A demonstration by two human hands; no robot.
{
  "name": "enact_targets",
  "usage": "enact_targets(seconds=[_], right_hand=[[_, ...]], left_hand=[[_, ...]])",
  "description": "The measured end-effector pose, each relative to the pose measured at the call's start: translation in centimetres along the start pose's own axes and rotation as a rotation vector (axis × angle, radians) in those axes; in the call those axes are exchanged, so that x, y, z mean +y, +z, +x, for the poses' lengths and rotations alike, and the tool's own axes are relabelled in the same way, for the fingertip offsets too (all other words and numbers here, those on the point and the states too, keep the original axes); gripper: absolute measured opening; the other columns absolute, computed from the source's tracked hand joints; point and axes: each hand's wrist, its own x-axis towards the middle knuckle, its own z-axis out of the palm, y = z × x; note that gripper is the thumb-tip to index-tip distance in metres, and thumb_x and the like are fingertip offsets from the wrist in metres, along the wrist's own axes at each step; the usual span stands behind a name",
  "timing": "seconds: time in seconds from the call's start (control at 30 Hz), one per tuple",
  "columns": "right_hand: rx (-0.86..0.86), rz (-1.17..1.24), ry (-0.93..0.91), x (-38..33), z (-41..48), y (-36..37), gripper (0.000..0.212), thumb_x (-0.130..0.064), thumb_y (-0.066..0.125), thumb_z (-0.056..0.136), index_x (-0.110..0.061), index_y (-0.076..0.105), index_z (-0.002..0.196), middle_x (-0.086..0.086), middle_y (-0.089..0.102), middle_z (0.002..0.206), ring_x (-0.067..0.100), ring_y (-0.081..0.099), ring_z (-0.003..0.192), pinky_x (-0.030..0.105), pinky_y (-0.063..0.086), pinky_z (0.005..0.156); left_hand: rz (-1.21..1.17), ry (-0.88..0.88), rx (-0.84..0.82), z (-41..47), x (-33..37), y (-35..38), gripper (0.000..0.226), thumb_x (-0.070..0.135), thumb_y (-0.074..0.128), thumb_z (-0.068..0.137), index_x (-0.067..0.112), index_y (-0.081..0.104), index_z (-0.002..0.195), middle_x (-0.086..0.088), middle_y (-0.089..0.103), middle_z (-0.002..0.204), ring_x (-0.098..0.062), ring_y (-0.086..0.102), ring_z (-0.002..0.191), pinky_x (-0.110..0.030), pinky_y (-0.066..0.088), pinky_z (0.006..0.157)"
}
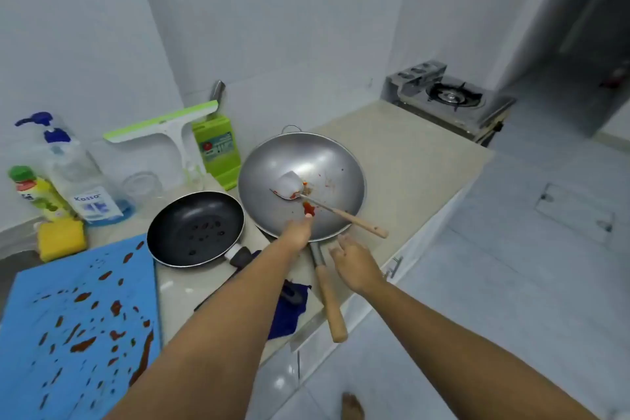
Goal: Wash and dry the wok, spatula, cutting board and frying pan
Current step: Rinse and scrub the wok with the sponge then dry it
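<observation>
A steel wok [317,160] smeared with red sauce sits on the counter, its wooden handle [330,300] pointing toward me. A spatula [354,221] with a wooden handle lies inside it, blade down and handle over the near rim. My left hand [298,232] reaches over the wok's near rim, one fingertip on a red blob of sauce. My right hand [354,262] hovers beside the wok handle, fingers spread, holding nothing. Left of the wok is a black frying pan [194,228]. At the near left lies a blue cutting board [68,334] spattered with red-brown sauce.
A yellow sponge [61,238], two soap bottles [85,181], a squeegee [163,128] and a green box [218,150] stand along the back left wall. A dark blue cloth [288,314] lies under my left forearm. A gas stove [450,95] sits at the counter's far end.
</observation>
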Motion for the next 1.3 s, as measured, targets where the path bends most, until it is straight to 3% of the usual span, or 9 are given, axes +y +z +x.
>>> enact_targets(seconds=[0.13, 0.27, 0.33, 0.43, 0.63, 0.87, 1.07, 1.2, 1.3], right_hand=[[-0.102, 0.157, 0.203, 2.1, -0.4, 2.1, 0.048, -0.034, 0.036, 0.104, -0.009, 0.043, 0.145, 0.01, 0.048, 0.147, 0.028, 0.042, 0.136, 0.035, 0.033, 0.108], [-0.206, 0.354, 0.323, 2.8, 1.0, 3.6, 0.056, -0.039, 0.039, 0.103, -0.01, 0.033, 0.151, 0.007, 0.039, 0.154, 0.024, 0.038, 0.14, 0.034, 0.028, 0.115], [-0.241, 0.46, 0.371, 3.1, 2.0, 4.1, 0.052, -0.034, 0.046, 0.101, -0.007, 0.041, 0.146, 0.011, 0.05, 0.144, 0.027, 0.048, 0.131, 0.035, 0.036, 0.109], [-0.296, 0.508, 0.363, 3.6, 3.5, 4.6, 0.03, -0.025, 0.058, 0.094, -0.01, 0.063, 0.12, 0.01, 0.067, 0.116, 0.027, 0.063, 0.107, 0.041, 0.049, 0.1], [-0.313, 0.533, 0.367, 5.2, 4.8, 4.2, 0.008, -0.028, 0.06, 0.09, -0.023, 0.067, 0.092, 0.004, 0.069, 0.098, 0.023, 0.064, 0.097, 0.041, 0.052, 0.093], [-0.187, 0.532, 0.33, 8.0, 6.0, 1.4, 0.025, -0.035, 0.06, 0.093, -0.018, 0.068, 0.075, -0.004, 0.064, 0.072, 0.012, 0.057, 0.069, 0.026, 0.045, 0.067], [-0.253, 0.664, 0.412, 7.9, 8.0, -0.4, 0.029, -0.031, 0.069, 0.089, -0.009, 0.071, 0.07, 0.003, 0.062, 0.057, 0.016, 0.056, 0.053, 0.025, 0.047, 0.055], [-0.187, 0.661, 0.336, 7.7, 8.1, -0.5, 0.041, -0.032, 0.07, 0.089, 0.007, 0.069, 0.077, 0.007, 0.061, 0.058, 0.016, 0.056, 0.054, 0.031, 0.05, 0.059], [-0.152, 0.606, 0.29, 7.4, 7.8, -0.7, 0.042, -0.033, 0.069, 0.089, 0.005, 0.068, 0.072, 0.007, 0.06, 0.055, 0.017, 0.057, 0.053, 0.034, 0.052, 0.061]], left_hand=[[-0.262, -0.229, 0.155, 2.7, -1.9, 1.6, 0.065, 0.044, 0.038, 0.102, 0.003, 0.026, 0.15, -0.016, 0.039, 0.148, -0.033, 0.04, 0.133, -0.039, 0.033, 0.106], [-0.462, -0.305, 0.19, 4.8, -3.5, 2.6, 0.06, 0.045, 0.037, 0.102, 0.009, 0.031, 0.149, -0.012, 0.041, 0.149, -0.03, 0.041, 0.133, -0.039, 0.034, 0.105], [-0.575, -0.291, 0.2, 6.1, -3.6, 3.1, 0.056, 0.039, 0.037, 0.104, 0.008, 0.029, 0.15, -0.011, 0.038, 0.152, -0.029, 0.037, 0.138, -0.038, 0.031, 0.112], [-0.758, -0.275, 0.202, 6.3, -2.5, 3.8, 0.051, 0.029, 0.038, 0.106, 0.005, 0.029, 0.15, -0.012, 0.04, 0.151, -0.026, 0.039, 0.138, -0.033, 0.033, 0.109], [-0.824, -0.309, 0.248, 8.8, -2.5, 3.9, 0.046, 0.025, 0.043, 0.104, 0.009, 0.036, 0.146, -0.012, 0.049, 0.144, -0.027, 0.048, 0.131, -0.033, 0.04, 0.098], [-0.798, -0.321, 0.253, 10.5, -3.8, 4.9, 0.042, 0.0, 0.034, 0.102, 0.002, 0.036, 0.144, -0.016, 0.052, 0.136, -0.033, 0.049, 0.13, -0.039, 0.04, 0.104], [-0.909, -0.275, 0.254, 11.1, -4.6, 4.8, 0.041, -0.005, 0.041, 0.098, -0.001, 0.04, 0.139, -0.017, 0.051, 0.136, -0.032, 0.056, 0.113, -0.035, 0.048, 0.089], [-0.956, -0.263, 0.251, 11.8, -4.7, 3.7, 0.035, -0.012, 0.042, 0.093, -0.002, 0.047, 0.126, -0.021, 0.054, 0.132, -0.033, 0.058, 0.106, -0.036, 0.05, 0.083], [-0.969, -0.239, 0.226, 11.8, -4.2, 3.4, 0.033, -0.016, 0.039, 0.089, -0.004, 0.05, 0.117, -0.023, 0.057, 0.127, -0.034, 0.06, 0.105, -0.038, 0.051, 0.084]])
